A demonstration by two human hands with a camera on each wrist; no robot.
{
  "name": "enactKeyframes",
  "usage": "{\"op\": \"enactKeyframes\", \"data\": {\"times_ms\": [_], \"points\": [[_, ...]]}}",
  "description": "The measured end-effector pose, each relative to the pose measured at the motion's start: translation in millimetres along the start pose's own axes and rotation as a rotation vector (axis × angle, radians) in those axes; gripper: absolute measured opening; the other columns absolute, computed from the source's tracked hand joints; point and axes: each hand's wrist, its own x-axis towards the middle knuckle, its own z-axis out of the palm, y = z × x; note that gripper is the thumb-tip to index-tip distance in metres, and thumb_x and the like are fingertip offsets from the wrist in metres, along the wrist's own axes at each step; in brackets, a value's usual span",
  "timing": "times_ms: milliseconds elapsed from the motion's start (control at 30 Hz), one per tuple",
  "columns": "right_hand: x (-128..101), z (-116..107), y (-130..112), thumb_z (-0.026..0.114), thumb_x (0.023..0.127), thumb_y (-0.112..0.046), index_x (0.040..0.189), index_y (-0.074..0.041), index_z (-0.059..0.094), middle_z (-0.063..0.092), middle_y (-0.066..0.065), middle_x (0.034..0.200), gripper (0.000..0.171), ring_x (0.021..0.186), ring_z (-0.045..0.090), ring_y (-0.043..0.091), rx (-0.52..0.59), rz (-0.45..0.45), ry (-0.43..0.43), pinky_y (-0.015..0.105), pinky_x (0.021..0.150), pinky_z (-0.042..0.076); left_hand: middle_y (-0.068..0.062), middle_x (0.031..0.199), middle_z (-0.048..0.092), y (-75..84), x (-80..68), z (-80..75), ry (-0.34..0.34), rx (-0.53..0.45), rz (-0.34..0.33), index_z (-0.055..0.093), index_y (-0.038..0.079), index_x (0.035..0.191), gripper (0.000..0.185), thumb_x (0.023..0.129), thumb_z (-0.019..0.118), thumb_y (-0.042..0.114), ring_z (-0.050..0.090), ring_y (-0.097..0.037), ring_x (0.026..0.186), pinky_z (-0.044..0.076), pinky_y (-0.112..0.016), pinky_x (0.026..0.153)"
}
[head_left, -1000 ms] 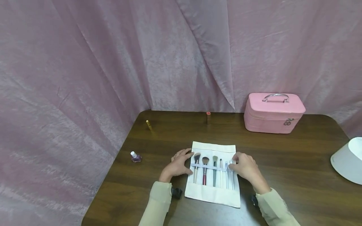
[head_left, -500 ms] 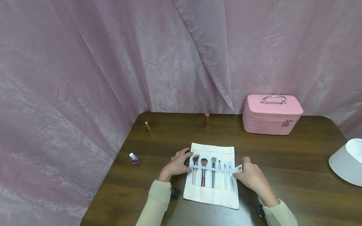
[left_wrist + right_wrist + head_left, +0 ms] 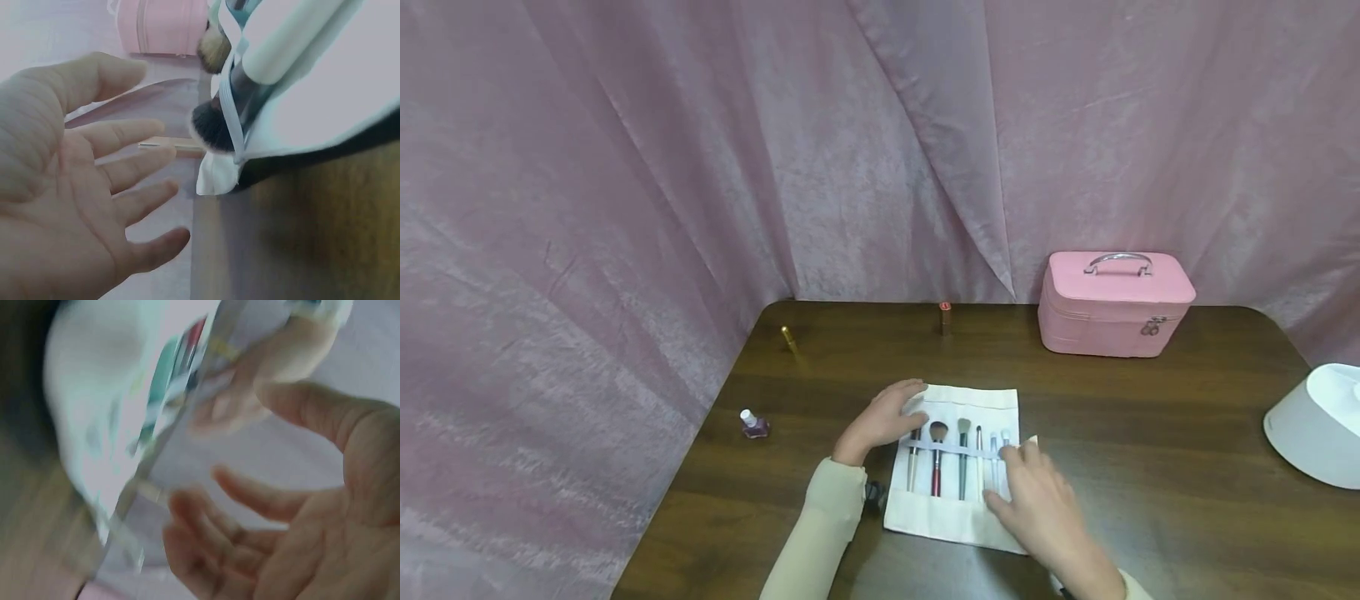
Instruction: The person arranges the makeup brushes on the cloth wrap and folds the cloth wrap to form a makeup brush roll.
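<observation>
A: Brush roll (image 3: 955, 471), cream cloth, lies flat and unrolled on the dark wooden table (image 3: 1150, 450), near the front edge and a little left of the middle; a pale elastic band crosses it and holds a row of brushes (image 3: 958, 454) side by side, bristles pointing toward the far edge.

B: And the hands?

A: The left hand (image 3: 883, 419) rests at the roll's upper left corner, fingers stretched out and apart, fingertips on the cloth just beside the leftmost brush; its wrist view shows the same hand (image 3: 81, 187) spread, palm bare, nothing in it, with a dark brush head (image 3: 212, 128) close beyond the fingertips.

B: The right one?

A: The right hand (image 3: 1033, 504) lies over the roll's lower right part, covering that corner; the cloth edge beside it is turned up a little; from above the fingers look loosely extended. The wrist view is blurred; it shows the hand (image 3: 294, 531) with fingers spread near the cloth and brush handles; whether any finger pinches the edge, I cannot tell.

B: What else is on the table?

A: A pink case (image 3: 1114, 304) with a metal handle at the back right; a small nail polish bottle (image 3: 751, 423) well left of the roll; a gold tube (image 3: 788, 337) and a red-topped tube (image 3: 944, 317) near the far edge; a white bowl-like object (image 3: 1317, 425) at the right edge; pink curtain (image 3: 700, 150) behind everything.
</observation>
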Motion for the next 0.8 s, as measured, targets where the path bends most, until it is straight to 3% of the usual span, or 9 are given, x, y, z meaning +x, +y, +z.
{"op": "enactKeyframes", "data": {"times_ms": [133, 333, 567, 800], "points": [[-9, 20, -17, 0.084, 0.074, -0.020, 0.092, -0.004, 0.065, 0.052, 0.006, 0.077, 0.030, 0.061, 0.052, 0.021, -0.027, -0.098, -0.102, 0.040, 0.048, 0.043, -0.015, 0.152, 0.048, -2.5, 8.3, 0.6, -0.023, 0.004, 0.013, 0.050, 0.001, 0.147, 0.050, 0.102, 0.060, 0.023, 0.038, -0.031, 0.144, 0.031, -0.046, 0.115], [-16, 38, -26, 0.084, 0.074, -0.017, 0.086, -0.004, 0.066, 0.050, 0.008, 0.076, 0.025, 0.062, 0.049, 0.022, -0.033, -0.164, -0.205, 0.043, 0.048, 0.044, -0.012, 0.152, 0.049, -4.0, 13.4, 5.3, -0.086, -0.010, -0.027, 0.049, 0.006, 0.150, 0.051, 0.107, 0.051, 0.033, 0.036, -0.028, 0.146, 0.031, -0.045, 0.115], [-18, 41, -28, 0.084, 0.077, -0.020, 0.089, -0.005, 0.066, 0.050, 0.011, 0.080, 0.026, 0.065, 0.049, 0.025, 0.001, -0.123, -0.273, 0.044, 0.052, 0.044, -0.011, 0.156, 0.044, -3.8, 12.5, 6.2, -0.135, 0.006, -0.065, 0.047, 0.008, 0.152, 0.055, 0.108, 0.044, 0.041, 0.024, -0.031, 0.151, 0.024, -0.050, 0.118], [-19, 42, -25, 0.085, 0.078, -0.024, 0.095, -0.001, 0.063, 0.051, 0.016, 0.087, 0.036, 0.072, 0.050, 0.032, 0.005, -0.043, -0.314, 0.050, 0.055, 0.047, -0.013, 0.157, 0.042, -9.4, 12.2, 5.9, -0.144, -0.013, -0.063, 0.045, 0.005, 0.153, 0.059, 0.109, 0.039, 0.044, 0.029, -0.031, 0.149, 0.025, -0.049, 0.118]]}}
